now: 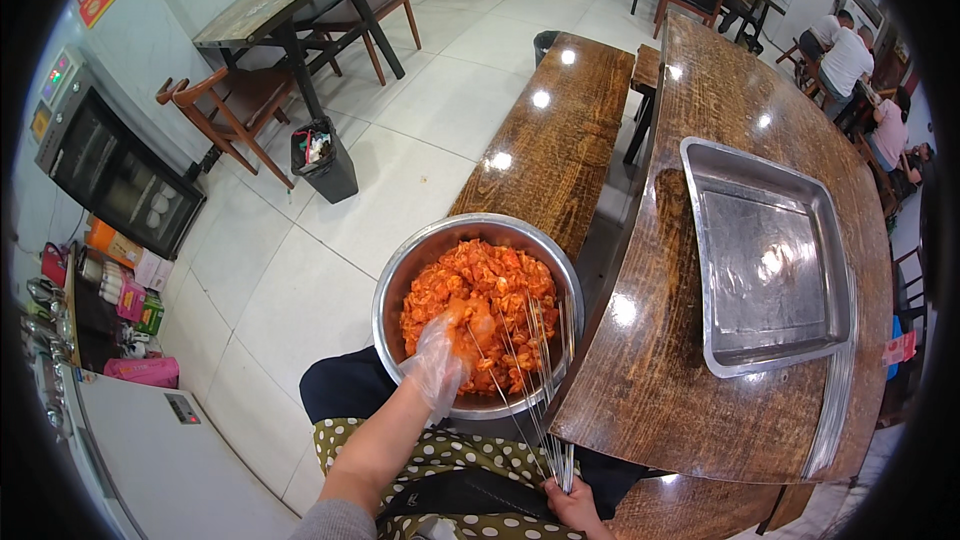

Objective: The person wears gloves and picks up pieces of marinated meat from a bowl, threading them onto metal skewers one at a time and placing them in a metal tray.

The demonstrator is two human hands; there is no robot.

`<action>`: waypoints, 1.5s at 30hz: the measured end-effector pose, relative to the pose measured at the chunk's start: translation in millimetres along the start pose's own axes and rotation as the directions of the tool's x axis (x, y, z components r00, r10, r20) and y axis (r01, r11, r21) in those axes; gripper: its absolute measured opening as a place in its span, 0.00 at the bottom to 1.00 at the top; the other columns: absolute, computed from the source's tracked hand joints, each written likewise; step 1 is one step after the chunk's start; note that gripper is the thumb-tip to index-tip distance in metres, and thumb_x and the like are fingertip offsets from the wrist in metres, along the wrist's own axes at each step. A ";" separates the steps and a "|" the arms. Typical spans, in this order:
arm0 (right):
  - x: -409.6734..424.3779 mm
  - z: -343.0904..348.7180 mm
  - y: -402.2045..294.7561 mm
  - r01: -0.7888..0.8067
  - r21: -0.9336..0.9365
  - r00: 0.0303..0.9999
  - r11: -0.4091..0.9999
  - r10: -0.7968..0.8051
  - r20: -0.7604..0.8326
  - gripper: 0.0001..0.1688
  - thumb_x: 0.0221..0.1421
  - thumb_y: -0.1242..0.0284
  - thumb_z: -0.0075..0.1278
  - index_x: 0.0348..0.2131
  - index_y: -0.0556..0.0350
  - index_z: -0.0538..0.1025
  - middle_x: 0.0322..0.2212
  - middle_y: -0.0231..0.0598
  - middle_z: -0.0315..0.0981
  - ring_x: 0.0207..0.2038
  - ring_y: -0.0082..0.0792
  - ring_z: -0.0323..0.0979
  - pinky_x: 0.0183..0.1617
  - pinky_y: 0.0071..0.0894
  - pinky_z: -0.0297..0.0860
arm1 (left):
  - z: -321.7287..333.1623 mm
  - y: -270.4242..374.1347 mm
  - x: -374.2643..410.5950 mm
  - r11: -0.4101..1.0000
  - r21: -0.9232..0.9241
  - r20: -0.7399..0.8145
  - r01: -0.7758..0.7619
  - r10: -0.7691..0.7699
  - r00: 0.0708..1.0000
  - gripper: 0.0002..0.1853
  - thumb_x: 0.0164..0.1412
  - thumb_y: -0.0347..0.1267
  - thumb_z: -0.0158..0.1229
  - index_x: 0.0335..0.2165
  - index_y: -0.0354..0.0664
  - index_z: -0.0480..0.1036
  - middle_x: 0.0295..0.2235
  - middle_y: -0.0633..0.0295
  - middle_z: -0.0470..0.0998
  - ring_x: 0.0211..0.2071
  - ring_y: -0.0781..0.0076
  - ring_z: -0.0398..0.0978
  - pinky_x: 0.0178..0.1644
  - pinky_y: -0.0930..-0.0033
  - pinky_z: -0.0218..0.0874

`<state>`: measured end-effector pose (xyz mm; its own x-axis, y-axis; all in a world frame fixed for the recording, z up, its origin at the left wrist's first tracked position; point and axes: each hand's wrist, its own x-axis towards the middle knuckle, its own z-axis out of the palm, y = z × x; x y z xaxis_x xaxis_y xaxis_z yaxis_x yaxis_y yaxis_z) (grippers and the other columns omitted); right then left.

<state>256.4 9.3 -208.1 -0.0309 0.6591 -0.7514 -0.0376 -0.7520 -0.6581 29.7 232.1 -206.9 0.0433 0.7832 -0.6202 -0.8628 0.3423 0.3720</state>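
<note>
A steel bowl [382, 300] full of small pieces of raw meat in red-orange marinade [480, 277] stands before me, over the end of a wooden bench. My left hand [442, 360], in a clear plastic glove, reaches into the meat. Its fingertips are smeared with marinade, and what lies between them is hidden. At the lower edge my bare right hand [571, 502] grips a bundle of thin metal skewers [551, 427]. The skewers fan upward across the bowl's right side. One of them slants towards my left hand, but whether it touches is unclear.
On the wooden table [637, 360] at right rests a rectangular metal tray [765, 262], with more skewers [829, 412] along its right side. The wooden bench [547, 142] extends ahead. A black bin [330, 172] and chair [232, 112] stand left. Several people sit at far right.
</note>
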 end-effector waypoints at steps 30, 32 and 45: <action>1.0 -1.5 4.9 -0.027 0.065 0.999 0.997 0.025 0.032 0.06 0.52 0.73 0.46 0.27 0.57 0.70 0.10 0.25 0.58 0.11 0.15 0.54 0.13 0.16 0.50 | -19.2 -11.5 7.4 0.997 0.054 -0.178 -0.059 0.067 0.982 0.12 0.58 0.34 0.39 0.37 0.40 0.65 0.32 0.59 0.72 0.29 0.69 0.71 0.31 0.70 0.67; 0.8 -1.2 3.6 -0.048 0.058 0.999 0.997 0.046 0.024 0.06 0.52 0.73 0.46 0.27 0.57 0.70 0.10 0.25 0.59 0.11 0.15 0.54 0.13 0.16 0.50 | -12.1 -11.8 3.8 0.997 0.010 -0.177 -0.082 0.082 0.981 0.12 0.58 0.34 0.39 0.36 0.40 0.65 0.31 0.60 0.72 0.30 0.69 0.71 0.31 0.70 0.67; -0.2 3.6 -2.9 -0.031 0.000 0.999 1.000 0.031 -0.033 0.05 0.51 0.73 0.46 0.26 0.57 0.71 0.10 0.24 0.59 0.11 0.13 0.54 0.13 0.15 0.50 | -34.5 -54.8 -4.1 0.999 0.016 -0.173 0.047 -0.044 0.984 0.15 0.60 0.35 0.34 0.40 0.38 0.63 0.38 0.54 0.69 0.36 0.59 0.69 0.36 0.58 0.66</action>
<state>252.9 11.4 -205.8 0.0008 0.6352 -0.7724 -0.0366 -0.7718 -0.6348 59.4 192.3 -248.6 -0.0065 0.6659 -0.7460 -0.8515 0.3874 0.3533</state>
